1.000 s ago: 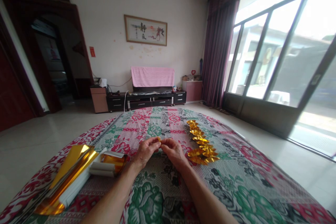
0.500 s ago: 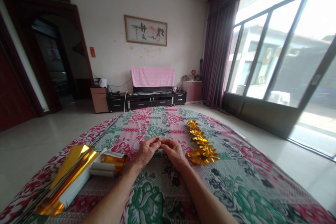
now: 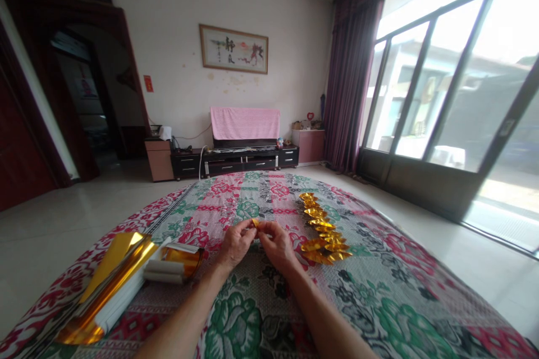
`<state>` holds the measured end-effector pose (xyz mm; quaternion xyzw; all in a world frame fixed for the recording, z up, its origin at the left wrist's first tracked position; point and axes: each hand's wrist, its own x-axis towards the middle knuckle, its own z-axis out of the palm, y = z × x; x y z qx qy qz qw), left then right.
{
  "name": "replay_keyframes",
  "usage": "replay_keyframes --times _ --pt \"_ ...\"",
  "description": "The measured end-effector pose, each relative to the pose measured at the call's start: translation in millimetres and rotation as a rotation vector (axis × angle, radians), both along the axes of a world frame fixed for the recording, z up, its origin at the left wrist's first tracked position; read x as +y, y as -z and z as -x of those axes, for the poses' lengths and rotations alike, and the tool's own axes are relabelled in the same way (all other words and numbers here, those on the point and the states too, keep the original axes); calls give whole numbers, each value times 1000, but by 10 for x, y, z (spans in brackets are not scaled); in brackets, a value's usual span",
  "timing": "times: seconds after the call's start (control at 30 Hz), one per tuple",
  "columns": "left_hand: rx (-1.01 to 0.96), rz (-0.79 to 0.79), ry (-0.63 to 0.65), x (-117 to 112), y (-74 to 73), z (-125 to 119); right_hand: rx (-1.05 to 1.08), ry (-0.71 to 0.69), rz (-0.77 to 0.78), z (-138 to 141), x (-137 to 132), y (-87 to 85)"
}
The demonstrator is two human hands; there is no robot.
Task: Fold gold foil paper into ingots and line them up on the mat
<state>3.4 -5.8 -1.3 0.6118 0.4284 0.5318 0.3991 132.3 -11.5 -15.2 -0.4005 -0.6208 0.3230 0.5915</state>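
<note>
My left hand (image 3: 236, 242) and my right hand (image 3: 275, 242) meet over the middle of the patterned cloth, their fingertips pinched together. Between them is a small piece of gold foil paper (image 3: 255, 223), mostly hidden by the fingers. To the right of my right hand, folded gold foil pieces (image 3: 322, 225) with pointed ends lie in an uneven row. Left of my left hand rests a stack of gold foil sheets (image 3: 122, 277), curled and white on the underside. Beside it sits a smaller curled bundle of foil paper (image 3: 172, 263).
The flowered cloth (image 3: 233, 320) covers the broad surface before me. Beyond it, a low black cabinet (image 3: 242, 164) stands against the wall, with a pink cloth (image 3: 245, 122) draped over something on top. Glass doors (image 3: 455, 90) line the right side.
The fingers have shifted slightly around the foil piece, and a little more of its gold surface shows. The foil stack and the row of folded pieces have stayed put.
</note>
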Motion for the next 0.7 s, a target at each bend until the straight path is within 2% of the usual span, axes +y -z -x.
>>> replay_keyframes --times 0.13,0.27,0.4,0.5,0.7 --pt "35 -15 -63 21 25 -5 -156 84 -47 29 -64 -46" --pt "43 -16 -65 17 13 -16 -146 57 -66 44 -101 -86" --pt "114 -93 -116 -19 -36 -31 -140 48 -68 46 -87 -69" --pt "155 -132 -145 -34 -53 -41 -186 74 -93 45 -69 -41" --pt "130 -90 -192 -23 -25 -70 -260 142 -148 55 -77 -22"
